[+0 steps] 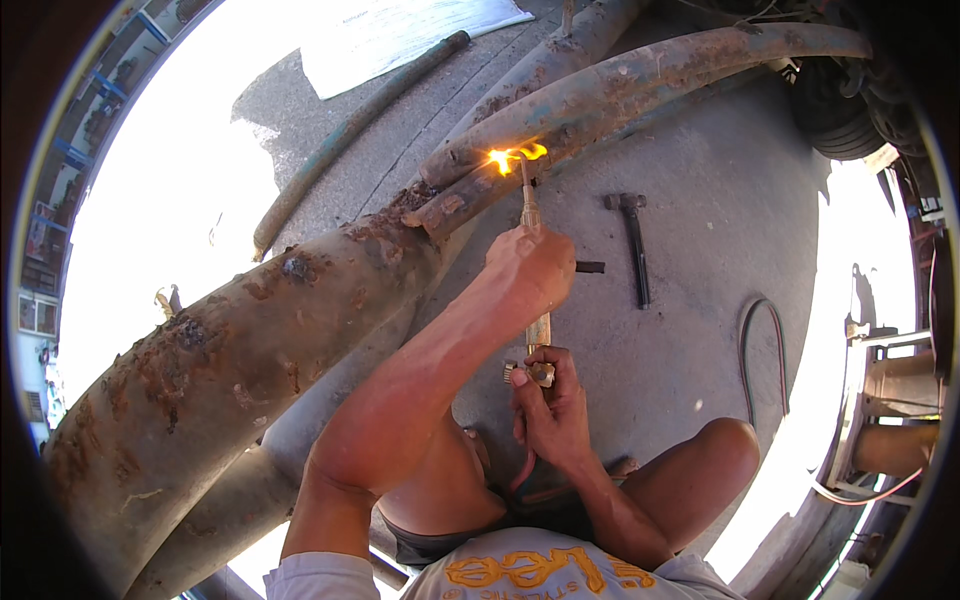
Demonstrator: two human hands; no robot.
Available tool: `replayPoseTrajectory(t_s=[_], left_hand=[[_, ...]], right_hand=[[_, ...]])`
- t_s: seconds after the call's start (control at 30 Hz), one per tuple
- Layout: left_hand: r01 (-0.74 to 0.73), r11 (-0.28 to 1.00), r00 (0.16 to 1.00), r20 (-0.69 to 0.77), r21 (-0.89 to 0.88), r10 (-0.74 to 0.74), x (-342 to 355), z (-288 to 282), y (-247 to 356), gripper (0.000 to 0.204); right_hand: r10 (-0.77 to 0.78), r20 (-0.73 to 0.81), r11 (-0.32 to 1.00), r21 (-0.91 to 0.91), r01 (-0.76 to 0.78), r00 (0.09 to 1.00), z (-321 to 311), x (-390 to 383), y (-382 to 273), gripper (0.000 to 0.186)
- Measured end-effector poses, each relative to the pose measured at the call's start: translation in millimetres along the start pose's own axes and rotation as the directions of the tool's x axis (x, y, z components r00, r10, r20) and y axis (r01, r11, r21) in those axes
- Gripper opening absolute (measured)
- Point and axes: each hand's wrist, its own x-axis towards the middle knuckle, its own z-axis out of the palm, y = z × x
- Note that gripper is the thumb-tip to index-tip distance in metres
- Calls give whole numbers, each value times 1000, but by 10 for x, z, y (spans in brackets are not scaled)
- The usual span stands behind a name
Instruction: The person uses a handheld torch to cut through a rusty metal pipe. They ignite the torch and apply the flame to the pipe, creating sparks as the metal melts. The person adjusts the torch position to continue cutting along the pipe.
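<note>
My left hand (532,266) is wrapped round the upper body of a brass gas cutting torch (538,330), and a dark lever or bar pokes out beside the fist. Lower down, my right hand (557,415) grips the torch's rear end by its valve knobs, thumb and fingers closed on one. An orange-yellow flame (515,158) burns at the torch tip, against the side of a rusty pipe (640,85). A shorter rusted piece (465,200) lies just under that pipe. Below and left runs a thick, scaly, rusted pipe (270,330), near my left forearm.
A hammer (634,250) lies on the concrete to the right. A thin pipe (350,140) and a white printed sheet (400,40) are at the upper left. A hose (765,325) loops at the right, near a metal rack (890,395). Tyres (830,115) stand at the far right.
</note>
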Motion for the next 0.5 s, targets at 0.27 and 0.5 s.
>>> replayPoseTrajectory(t_s=[0.27,0.5], left_hand=[[-2,1000,1000,15,-5,2,3,5,-13,20],[-1,1000,1000,6,-12,1,-12,-6,-6,19]], right_hand=[[-47,19,999,-24,48,999,-16,2,23,28],[-33,20,999,-22,33,999,-15,0,22,26]])
